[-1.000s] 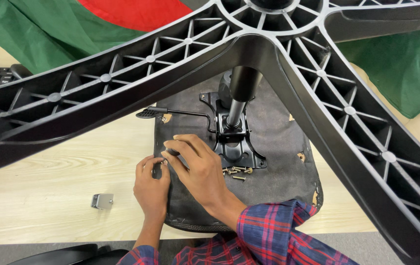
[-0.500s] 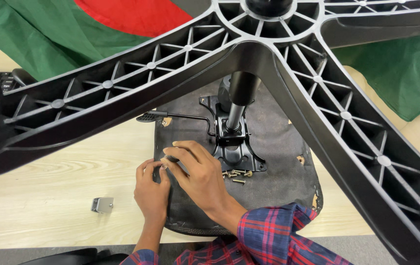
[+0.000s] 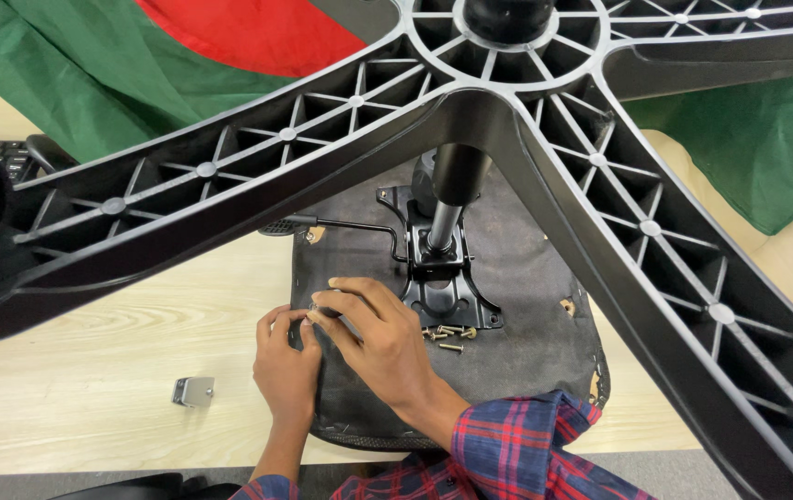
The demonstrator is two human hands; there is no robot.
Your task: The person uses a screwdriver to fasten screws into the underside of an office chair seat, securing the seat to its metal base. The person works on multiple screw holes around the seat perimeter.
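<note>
- An upturned office chair seat (image 3: 517,296), dark and worn on its underside, lies on a pale wooden table (image 3: 91,370) in front of the person.
- A black metal mounting plate (image 3: 441,292) sits at the seat's middle, with a gas-lift column (image 3: 452,199) rising from it toward the camera.
- The left hand (image 3: 287,370) and right hand (image 3: 382,338) meet at the seat's left edge, fingertips pinched together over something small; what they pinch is hidden, so the grip cannot be told for sure.
- A few loose brass screws (image 3: 447,335) lie on the seat just right of the right hand.
- A small metal bracket (image 3: 193,391) rests on the table, left of the hands.
- The black five-spoke chair base (image 3: 507,102) spreads across the upper view, hiding much of the table.
- A green and red cloth (image 3: 183,56) lies behind.
</note>
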